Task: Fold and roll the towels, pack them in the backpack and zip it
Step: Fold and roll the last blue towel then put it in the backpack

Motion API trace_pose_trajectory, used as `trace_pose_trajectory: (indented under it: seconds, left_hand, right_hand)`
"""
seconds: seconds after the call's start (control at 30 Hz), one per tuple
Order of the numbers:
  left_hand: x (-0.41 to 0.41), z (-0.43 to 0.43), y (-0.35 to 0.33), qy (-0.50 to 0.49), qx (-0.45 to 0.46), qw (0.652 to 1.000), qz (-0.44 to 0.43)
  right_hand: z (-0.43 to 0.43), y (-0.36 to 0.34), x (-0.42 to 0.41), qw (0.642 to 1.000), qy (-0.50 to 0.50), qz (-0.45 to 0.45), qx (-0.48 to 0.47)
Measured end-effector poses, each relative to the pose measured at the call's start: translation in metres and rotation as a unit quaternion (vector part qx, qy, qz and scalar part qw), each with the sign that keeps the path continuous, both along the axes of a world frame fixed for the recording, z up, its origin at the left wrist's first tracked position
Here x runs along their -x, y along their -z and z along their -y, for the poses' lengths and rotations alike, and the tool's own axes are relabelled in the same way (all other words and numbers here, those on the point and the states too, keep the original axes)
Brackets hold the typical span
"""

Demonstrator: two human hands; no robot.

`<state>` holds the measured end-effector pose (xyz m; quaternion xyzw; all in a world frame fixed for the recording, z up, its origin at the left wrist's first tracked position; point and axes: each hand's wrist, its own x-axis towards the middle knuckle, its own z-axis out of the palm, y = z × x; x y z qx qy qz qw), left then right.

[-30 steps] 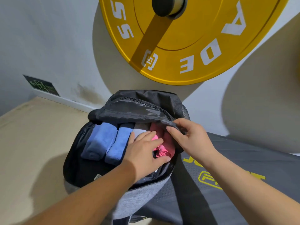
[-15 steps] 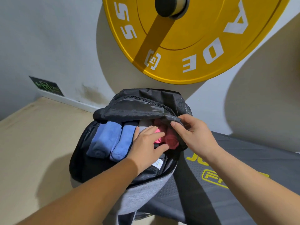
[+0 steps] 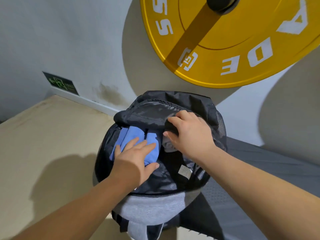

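Observation:
A grey and black backpack stands open in front of me, its black flap folded back toward the wall. Inside lie rolled blue towels on the left and a grey rolled towel beside them. My left hand lies flat on the blue rolls with straight fingers. My right hand grips the edge of the black flap above the grey towel, fingers curled over the fabric. The pink towel is hidden under my right hand.
A big yellow weight plate hangs on the white wall just above the backpack. A dark grey mat runs off to the right under my right arm. Beige floor spreads to the left, with a green exit sign low on the wall.
My left hand has slid left from the pink towel onto the blue rolls. My right hand has pulled the flap edge over, and the pink towel has gone out of sight.

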<state>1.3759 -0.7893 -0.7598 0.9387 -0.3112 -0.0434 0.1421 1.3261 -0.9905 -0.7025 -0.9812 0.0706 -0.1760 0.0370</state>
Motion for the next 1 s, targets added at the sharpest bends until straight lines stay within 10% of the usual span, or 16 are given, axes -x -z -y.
trace_pose_trajectory:
  seconds: [0.47, 1.0]
  left_hand:
    - [-0.066, 0.028, 0.013, 0.071, 0.141, 0.986, -0.047]
    - [-0.061, 0.035, 0.022, -0.137, 0.240, 0.956, -0.094]
  right_hand:
    - [0.006, -0.012, -0.013, 0.987, 0.049, 0.061, -0.143]
    - [-0.001, -0.013, -0.017, 0.972, 0.093, 0.025, -0.215]
